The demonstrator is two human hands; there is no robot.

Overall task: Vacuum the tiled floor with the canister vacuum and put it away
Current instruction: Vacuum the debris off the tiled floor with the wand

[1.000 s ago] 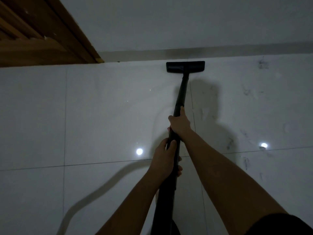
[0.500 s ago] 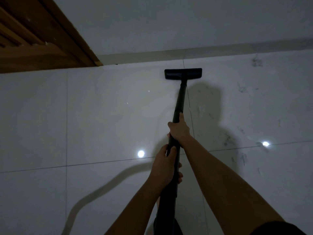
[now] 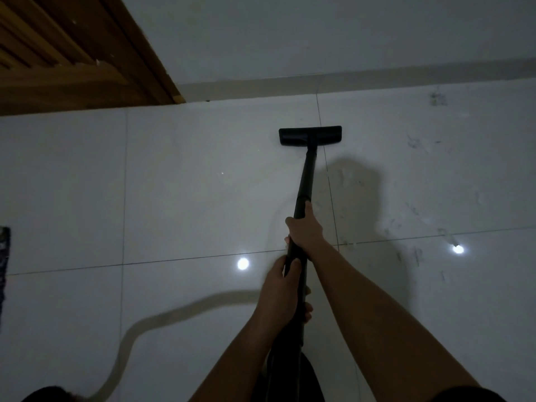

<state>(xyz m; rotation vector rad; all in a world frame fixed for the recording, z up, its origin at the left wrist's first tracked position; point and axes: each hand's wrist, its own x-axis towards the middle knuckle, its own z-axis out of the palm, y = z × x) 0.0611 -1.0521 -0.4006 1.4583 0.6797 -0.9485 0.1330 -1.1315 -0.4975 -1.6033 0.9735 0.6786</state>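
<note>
Both hands, left hand (image 3: 280, 288) and right hand (image 3: 304, 227), clamp the wand (image 3: 304, 178)

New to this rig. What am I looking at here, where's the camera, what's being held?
There is no robot: a person wears one wide-angle camera on the head, looking forward and down, so the only view is their own. Both bare hands grip a black vacuum wand: the right hand is farther along it, the left hand nearer the body. The floor head sits flat on the pale tiled floor, short of the skirting. A wooden door is at upper left. Dark smudges mark the tiles to the right. The bright dots are lamp reflections.
</note>
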